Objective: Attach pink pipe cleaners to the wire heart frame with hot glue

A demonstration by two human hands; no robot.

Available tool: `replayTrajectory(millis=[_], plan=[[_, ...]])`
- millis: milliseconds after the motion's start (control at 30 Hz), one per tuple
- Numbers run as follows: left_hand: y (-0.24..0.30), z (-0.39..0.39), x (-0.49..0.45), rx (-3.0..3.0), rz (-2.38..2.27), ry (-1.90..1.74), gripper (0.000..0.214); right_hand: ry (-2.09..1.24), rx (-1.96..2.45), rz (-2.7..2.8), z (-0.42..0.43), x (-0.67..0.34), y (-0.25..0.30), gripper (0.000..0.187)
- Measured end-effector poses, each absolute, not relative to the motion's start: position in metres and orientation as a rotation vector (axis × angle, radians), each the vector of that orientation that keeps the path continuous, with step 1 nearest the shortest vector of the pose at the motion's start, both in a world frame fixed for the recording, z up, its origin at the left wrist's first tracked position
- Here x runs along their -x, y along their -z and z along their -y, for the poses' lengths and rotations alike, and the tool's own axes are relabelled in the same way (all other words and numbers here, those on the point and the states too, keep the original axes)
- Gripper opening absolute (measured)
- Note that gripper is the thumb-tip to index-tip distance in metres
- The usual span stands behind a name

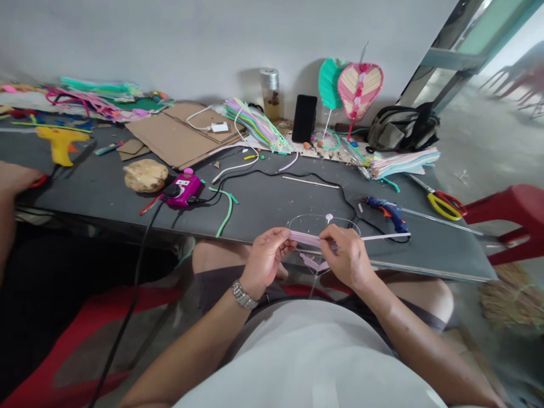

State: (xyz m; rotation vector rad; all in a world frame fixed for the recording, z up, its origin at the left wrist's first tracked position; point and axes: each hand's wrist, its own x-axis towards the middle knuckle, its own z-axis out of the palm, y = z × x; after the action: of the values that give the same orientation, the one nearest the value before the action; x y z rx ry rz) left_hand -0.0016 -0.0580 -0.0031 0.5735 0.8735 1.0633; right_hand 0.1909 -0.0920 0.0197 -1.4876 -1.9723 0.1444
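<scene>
Lilac pipe cleaners (305,238), laid side by side as a strip, stretch between my two hands at the table's front edge. My left hand (268,254) pinches their left end between thumb and fingers. Closed on the strip farther right is my right hand (346,252), fingertips pointing down. A thin wire loop (297,218) curves above the strip, with a small pale lilac piece (328,217) on it. Below the strip hangs a bent lilac piece (313,262). A pale stem (386,236) sticks out past my right hand. How these parts join is hidden by my fingers.
A blue glue gun (387,213) and scissors (445,204) lie to the right. Left are a magenta power socket (185,190), a stone-like lump (145,175) and a yellow glue gun (63,143) near another person's hand (25,177). Pipe-cleaner bundles (257,126), a phone (304,118) and a heart-shaped fan (360,90) stand behind.
</scene>
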Motion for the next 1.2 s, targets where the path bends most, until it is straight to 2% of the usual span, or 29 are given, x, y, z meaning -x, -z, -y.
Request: replayTrajectory(millis=[433, 600, 833, 1067, 1200], plan=[[0.003, 0.051, 0.007, -0.396, -0.703, -0.863, 0.028, -0.209, 1.499, 1.942, 0.094, -0.196, -0.018, 0.012], [0.002, 0.053, 0.004, -0.375, -0.7, -0.885, 0.032, -0.191, 1.494, 1.965, 0.095, -0.197, -0.014, 0.011], [-0.002, 0.057, -0.004, -0.436, -0.765, -1.063, 0.032, 0.412, 1.474, 1.959, 0.111, -0.185, -0.024, 0.018], [-0.003, 0.063, -0.013, -0.533, -0.777, -1.092, 0.03, -0.089, 1.43, 1.972, 0.082, -0.163, -0.03, 0.012], [-0.001, 0.063, -0.016, -0.543, -0.771, -1.127, 0.029, -0.111, 1.399, 2.026, 0.075, -0.162, -0.025, 0.016]])
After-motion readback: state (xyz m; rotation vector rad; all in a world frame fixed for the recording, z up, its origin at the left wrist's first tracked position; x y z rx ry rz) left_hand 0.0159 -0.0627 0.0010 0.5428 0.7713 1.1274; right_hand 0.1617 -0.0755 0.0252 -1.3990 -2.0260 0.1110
